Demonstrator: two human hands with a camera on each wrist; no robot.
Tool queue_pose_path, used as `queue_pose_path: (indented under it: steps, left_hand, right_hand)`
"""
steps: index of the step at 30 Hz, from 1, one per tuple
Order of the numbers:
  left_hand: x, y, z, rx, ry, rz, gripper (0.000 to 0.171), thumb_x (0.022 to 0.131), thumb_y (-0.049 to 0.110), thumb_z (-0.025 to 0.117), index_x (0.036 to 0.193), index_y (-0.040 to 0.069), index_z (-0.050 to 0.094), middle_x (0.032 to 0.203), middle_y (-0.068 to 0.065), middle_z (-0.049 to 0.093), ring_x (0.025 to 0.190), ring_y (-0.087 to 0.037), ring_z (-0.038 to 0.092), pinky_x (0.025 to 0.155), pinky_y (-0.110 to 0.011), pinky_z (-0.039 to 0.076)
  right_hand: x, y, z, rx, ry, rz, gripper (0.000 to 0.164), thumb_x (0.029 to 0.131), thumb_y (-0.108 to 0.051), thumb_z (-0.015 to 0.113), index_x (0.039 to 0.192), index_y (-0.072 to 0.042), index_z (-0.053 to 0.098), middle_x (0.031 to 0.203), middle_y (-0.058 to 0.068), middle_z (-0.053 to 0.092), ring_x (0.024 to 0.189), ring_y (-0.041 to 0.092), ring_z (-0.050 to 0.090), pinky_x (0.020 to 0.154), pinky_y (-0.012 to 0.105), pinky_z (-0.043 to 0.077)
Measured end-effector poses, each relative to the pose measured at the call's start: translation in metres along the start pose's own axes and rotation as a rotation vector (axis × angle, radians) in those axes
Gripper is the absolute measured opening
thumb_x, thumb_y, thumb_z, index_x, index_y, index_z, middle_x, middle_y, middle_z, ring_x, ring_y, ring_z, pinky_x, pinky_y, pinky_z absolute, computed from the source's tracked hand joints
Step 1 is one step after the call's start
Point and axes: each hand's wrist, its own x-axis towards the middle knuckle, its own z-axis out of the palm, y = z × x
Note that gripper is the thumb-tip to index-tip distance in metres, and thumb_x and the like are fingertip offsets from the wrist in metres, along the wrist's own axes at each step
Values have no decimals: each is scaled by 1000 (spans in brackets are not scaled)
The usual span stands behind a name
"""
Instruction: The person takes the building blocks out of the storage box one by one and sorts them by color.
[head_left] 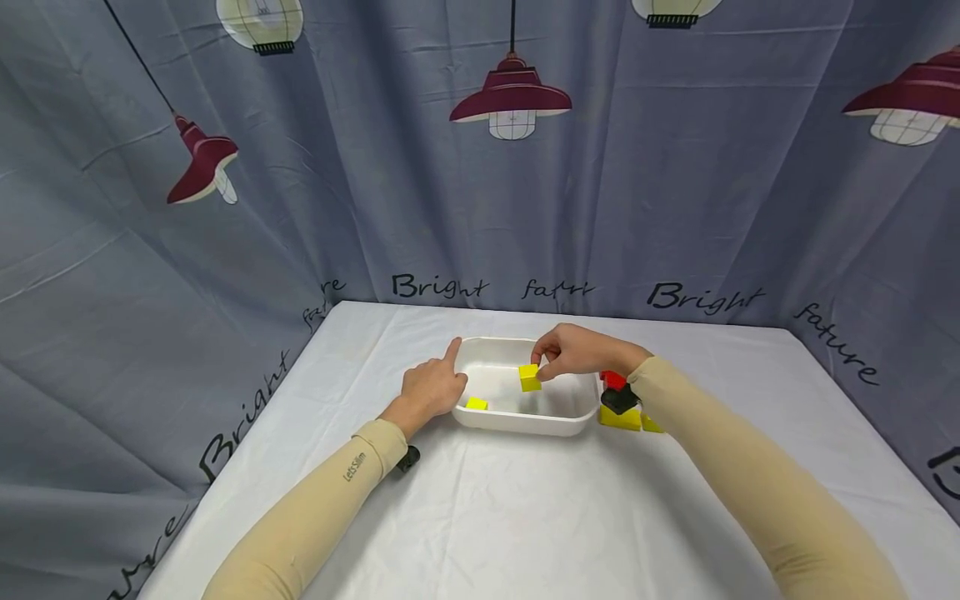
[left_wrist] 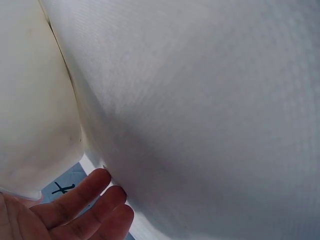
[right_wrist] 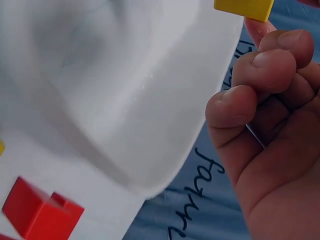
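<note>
A white rectangular tub (head_left: 517, 423) stands on the table, with a small yellow block (head_left: 476, 404) in its near left corner. My left hand (head_left: 433, 386) rests at the tub's left rim, index finger stretched along it. In the left wrist view, the other fingers (left_wrist: 92, 200) lie loosely bent outside the tub wall. Above the tub's inside, my right hand (head_left: 573, 348) pinches a yellow cube (head_left: 529, 377) between thumb and fingertips. The right wrist view shows that cube (right_wrist: 245, 7) at the top edge, the remaining fingers curled towards the palm.
Right of the tub lie a red block (head_left: 613, 380) and yellow blocks (head_left: 621, 418), partly hidden by the right wrist's black camera (head_left: 620, 400). A white cloth (head_left: 525, 517) covers the table. Behind it hangs a grey-blue curtain (head_left: 637, 208) printed with lamps and lettering.
</note>
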Motion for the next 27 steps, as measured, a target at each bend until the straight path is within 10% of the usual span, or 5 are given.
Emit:
queue_pose_path:
  steps: [27]
  left_hand:
    - [0,0,-2,-2,-18,0,70,98,37,41,162,23,17,121,-15,70,88,-28,66,76,-48,51]
  right_hand:
    - [-109,32,-1,67,182,67,21,87,-20,76,103,-8,69,66,0,47,64,16,49,57,26,41]
